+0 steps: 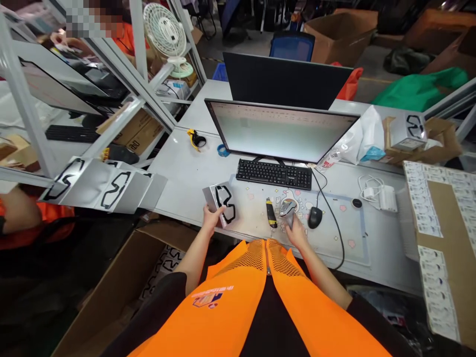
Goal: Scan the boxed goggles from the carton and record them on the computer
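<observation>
My left hand [211, 217] grips a small silver box printed with black glasses [221, 201] at the desk's near edge, left of the keyboard [274, 174]. My right hand [295, 229] is closed on a grey handheld scanner [287, 210] that rests on the patterned desk mat [334, 218]. A yellow and black utility knife [270, 212] lies between my hands. A black mouse [315, 217] sits just right of the scanner. The lit monitor [280, 130] stands behind the keyboard.
Several matching silver boxes [100, 186] lie on the shelf at left. An open carton [122, 292] stands below the desk's left side. A label-covered carton [442, 238] is at right, with a white charger [385, 197] near it. Another person in orange [22, 218] is at far left.
</observation>
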### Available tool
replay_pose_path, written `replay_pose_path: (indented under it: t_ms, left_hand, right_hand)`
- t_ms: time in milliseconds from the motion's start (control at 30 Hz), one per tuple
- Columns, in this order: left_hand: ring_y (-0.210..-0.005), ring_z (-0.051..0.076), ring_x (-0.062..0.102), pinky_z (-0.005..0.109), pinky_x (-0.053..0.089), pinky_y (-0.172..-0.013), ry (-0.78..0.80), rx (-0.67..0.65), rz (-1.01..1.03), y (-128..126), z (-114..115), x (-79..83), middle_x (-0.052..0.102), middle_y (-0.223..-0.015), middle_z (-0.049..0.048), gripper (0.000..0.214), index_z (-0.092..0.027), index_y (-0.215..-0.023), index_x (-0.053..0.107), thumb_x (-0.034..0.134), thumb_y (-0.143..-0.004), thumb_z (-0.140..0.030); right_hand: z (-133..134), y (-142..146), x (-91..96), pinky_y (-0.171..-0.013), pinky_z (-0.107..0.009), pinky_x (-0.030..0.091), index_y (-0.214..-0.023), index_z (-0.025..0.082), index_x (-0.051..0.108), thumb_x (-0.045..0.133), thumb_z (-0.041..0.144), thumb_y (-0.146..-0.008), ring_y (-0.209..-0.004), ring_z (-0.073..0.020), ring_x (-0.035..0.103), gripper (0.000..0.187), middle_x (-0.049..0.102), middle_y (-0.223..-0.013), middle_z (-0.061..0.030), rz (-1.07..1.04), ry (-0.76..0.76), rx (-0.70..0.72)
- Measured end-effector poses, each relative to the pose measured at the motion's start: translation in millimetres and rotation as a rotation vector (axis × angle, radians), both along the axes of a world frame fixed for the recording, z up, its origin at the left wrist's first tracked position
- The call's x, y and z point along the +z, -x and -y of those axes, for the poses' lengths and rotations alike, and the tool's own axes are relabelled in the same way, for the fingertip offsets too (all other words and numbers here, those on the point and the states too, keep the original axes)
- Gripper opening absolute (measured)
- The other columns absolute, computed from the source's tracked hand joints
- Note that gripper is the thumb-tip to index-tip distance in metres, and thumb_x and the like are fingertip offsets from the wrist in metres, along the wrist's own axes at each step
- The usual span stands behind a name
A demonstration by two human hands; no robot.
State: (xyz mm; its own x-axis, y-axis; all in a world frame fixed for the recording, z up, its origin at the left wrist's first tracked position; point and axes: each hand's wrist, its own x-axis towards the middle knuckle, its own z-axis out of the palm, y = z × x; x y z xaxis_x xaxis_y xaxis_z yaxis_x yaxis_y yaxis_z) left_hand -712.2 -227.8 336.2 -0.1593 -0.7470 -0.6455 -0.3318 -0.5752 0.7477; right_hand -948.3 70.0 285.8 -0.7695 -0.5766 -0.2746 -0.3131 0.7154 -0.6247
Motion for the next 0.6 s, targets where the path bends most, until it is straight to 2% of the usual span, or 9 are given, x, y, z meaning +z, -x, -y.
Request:
replay_pose_path:
  t_ms: [33, 100, 167, 233, 433, 600]
  left_hand:
    - [-0.157, 0.042, 0.052, 0.057, 0.049, -0.125, 0.070, -0.008, 0.073, -8, 10, 1.2, 0.051, -0.171, 0.0207, 0.111, -0.028, -0.164, 0.040, 0.097, -0.071, -0.048]
    - [-0.168, 0.046, 0.035, 0.060, 0.033, -0.135, 0.247, -0.107, 0.327, -24, 30, 4.0, 0.039, -0.179, 0.0212, 0.122, -0.028, -0.170, 0.037, 0.101, -0.066, -0.041]
    - [-0.166, 0.052, 0.034, 0.069, 0.027, -0.135, 0.395, -0.262, 0.616, -40, 47, 5.5, 0.038, -0.179, 0.0228, 0.121, -0.027, -0.173, 0.036, 0.098, -0.071, -0.047]
    - [-0.161, 0.054, 0.039, 0.072, 0.029, -0.132, 0.457, -0.349, 0.794, -54, 61, 4.8, 0.041, -0.177, 0.0238, 0.117, -0.028, -0.175, 0.033, 0.092, -0.078, -0.054]
    - [-0.151, 0.054, 0.048, 0.065, 0.044, -0.118, 0.492, -0.352, 0.957, -95, 104, -4.3, 0.046, -0.170, 0.0254, 0.120, -0.026, -0.178, 0.027, 0.088, -0.081, -0.060]
    - [-0.152, 0.052, 0.046, 0.064, 0.041, -0.121, 0.557, -0.376, 0.983, -118, 149, -0.4, 0.046, -0.172, 0.0252, 0.115, -0.025, -0.178, 0.028, 0.086, -0.084, -0.057]
  right_hand:
    - [-1, -1, -13.4, -0.113, -0.052, 0.055, -0.165, 0.007, 0.051, 0.056, 0.038, -0.093, -0.135, -0.0406, 0.067, 0.078, 0.070, -0.147, -0.0263, -0.018, 0.000, -0.008]
    - [-1, -5, -35.4, -0.118, -0.054, 0.053, -0.169, 0.006, 0.045, 0.054, 0.033, -0.092, -0.140, -0.0413, 0.064, 0.082, 0.066, -0.150, -0.0282, -0.042, -0.010, -0.024]
    - [0, -11, -50.4, -0.118, -0.057, 0.052, -0.172, 0.004, 0.039, 0.053, 0.031, -0.092, -0.137, -0.0432, 0.064, 0.085, 0.066, -0.146, -0.0303, -0.056, -0.028, -0.044]
    - [2, -16, -59.1, -0.115, -0.060, 0.053, -0.173, 0.002, 0.035, 0.051, 0.030, -0.093, -0.133, -0.0450, 0.065, 0.087, 0.067, -0.140, -0.0314, -0.069, -0.044, -0.063]
    - [4, -19, -63.5, -0.116, -0.059, 0.051, -0.169, 0.000, 0.037, 0.055, 0.034, -0.090, -0.134, -0.0460, 0.063, 0.088, 0.066, -0.139, -0.0326, -0.111, -0.059, -0.062]
    - [5, -16, -51.6, -0.120, -0.066, 0.045, -0.157, -0.004, 0.050, 0.052, 0.044, -0.085, -0.139, -0.0504, 0.058, 0.086, 0.062, -0.146, -0.0375, -0.223, -0.002, -0.124]
